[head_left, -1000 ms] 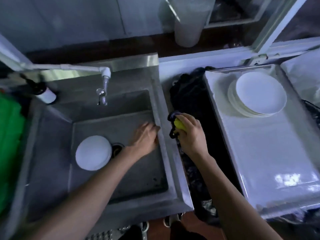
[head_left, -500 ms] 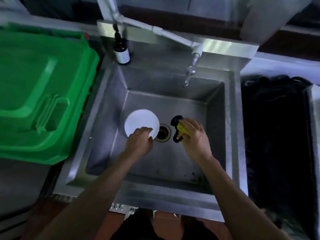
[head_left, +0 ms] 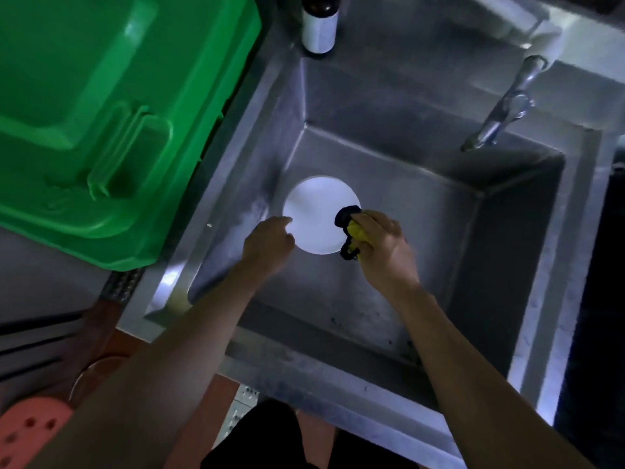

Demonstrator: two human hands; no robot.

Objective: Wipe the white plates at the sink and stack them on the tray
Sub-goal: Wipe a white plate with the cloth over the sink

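Fingers (head_left: pixel 378 225) round cloth (head_left: pixel 353 231) at plate (head_left: pixel 314 214) edge

No legible text anywhere — bottle (head_left: pixel 319 27) label blank white, unreadable.

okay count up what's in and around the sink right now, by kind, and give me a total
White plate: 1, in the sink, left hand at its edge
Yellow-and-black cloth: 1, gripped by the right hand
Bottle: 1, at the sink's back corner
Tap: 1
Green bin: 1
Total: 5
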